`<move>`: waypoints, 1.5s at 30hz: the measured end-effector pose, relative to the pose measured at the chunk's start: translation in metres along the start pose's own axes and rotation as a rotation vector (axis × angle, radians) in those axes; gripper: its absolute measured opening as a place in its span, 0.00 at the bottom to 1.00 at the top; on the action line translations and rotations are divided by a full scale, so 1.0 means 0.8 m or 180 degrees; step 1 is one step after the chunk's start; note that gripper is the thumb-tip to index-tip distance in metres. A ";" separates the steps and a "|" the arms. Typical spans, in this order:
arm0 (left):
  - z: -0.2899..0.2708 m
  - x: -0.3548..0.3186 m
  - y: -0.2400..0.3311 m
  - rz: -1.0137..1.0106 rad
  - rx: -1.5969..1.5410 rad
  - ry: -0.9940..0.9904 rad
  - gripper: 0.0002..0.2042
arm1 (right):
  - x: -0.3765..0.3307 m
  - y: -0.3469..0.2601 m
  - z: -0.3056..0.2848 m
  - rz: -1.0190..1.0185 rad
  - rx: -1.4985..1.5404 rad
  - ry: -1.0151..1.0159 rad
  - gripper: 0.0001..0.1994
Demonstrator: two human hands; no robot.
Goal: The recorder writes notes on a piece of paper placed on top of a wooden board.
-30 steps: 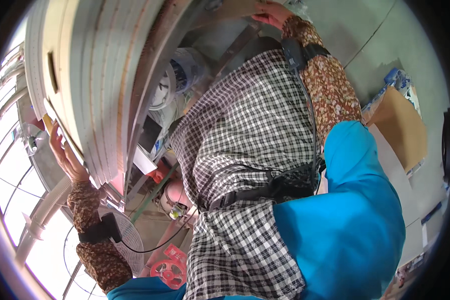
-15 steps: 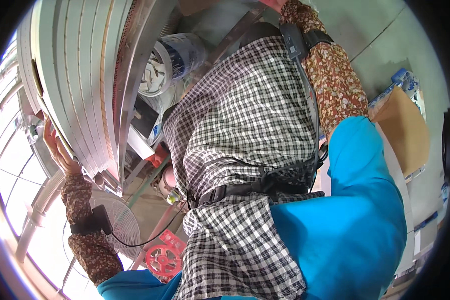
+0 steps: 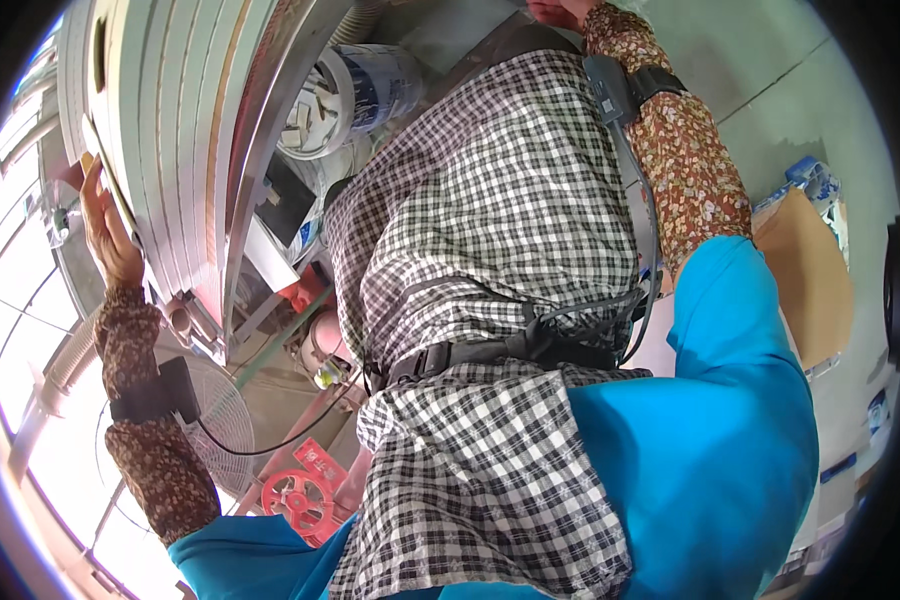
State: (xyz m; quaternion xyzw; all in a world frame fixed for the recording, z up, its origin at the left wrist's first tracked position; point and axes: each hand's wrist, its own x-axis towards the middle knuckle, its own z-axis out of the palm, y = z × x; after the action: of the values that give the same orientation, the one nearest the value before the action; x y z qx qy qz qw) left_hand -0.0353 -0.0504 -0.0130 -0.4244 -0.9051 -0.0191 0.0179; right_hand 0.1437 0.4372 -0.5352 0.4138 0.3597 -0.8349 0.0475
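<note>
My left hand (image 3: 111, 228) is raised at the left, beside the outer edge of a large pale machine with a ribbed, slatted surface (image 3: 185, 130). Its fingers are stretched out nearly flat along a thin pale strip (image 3: 110, 180) at that edge, and they seem to touch it. At the top edge of the picture is my right hand (image 3: 562, 12), partly cut off, so its fingers and anything in them are not clear. Both forearms wear floral sleeves and black straps with small devices. A checked apron covers my front.
Under the machine's metal edge stands a bucket (image 3: 335, 100) of small pale pieces. A red valve wheel (image 3: 298, 503) and a round fan guard (image 3: 210, 420) are at the lower left. Brown cardboard (image 3: 815, 275) lies at the right.
My left hand has moved up the picture along the machine's edge, its fingers now straighter. More of my right hand shows at the top. The whole view has shifted slightly.
</note>
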 end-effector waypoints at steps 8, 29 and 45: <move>0.007 0.008 -0.010 -0.0013 0.0148 0.0068 0.24 | -0.045 0.011 0.083 -0.1939 -0.2828 -0.1354 0.18; 0.023 -0.023 0.063 -0.0597 -0.0956 -0.0009 0.37 | -0.229 0.003 0.124 -0.2507 -0.5727 -0.0494 0.19; 0.031 -0.124 0.077 0.0277 0.0032 0.0338 0.34 | -0.216 0.005 0.123 -0.2427 -0.6123 -0.0647 0.16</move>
State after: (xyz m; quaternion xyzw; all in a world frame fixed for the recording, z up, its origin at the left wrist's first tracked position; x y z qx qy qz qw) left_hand 0.0755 -0.0859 -0.0413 -0.4616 -0.8837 -0.0362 0.0689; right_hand 0.1934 0.3332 -0.3731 -0.0124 0.9751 -0.1860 0.1205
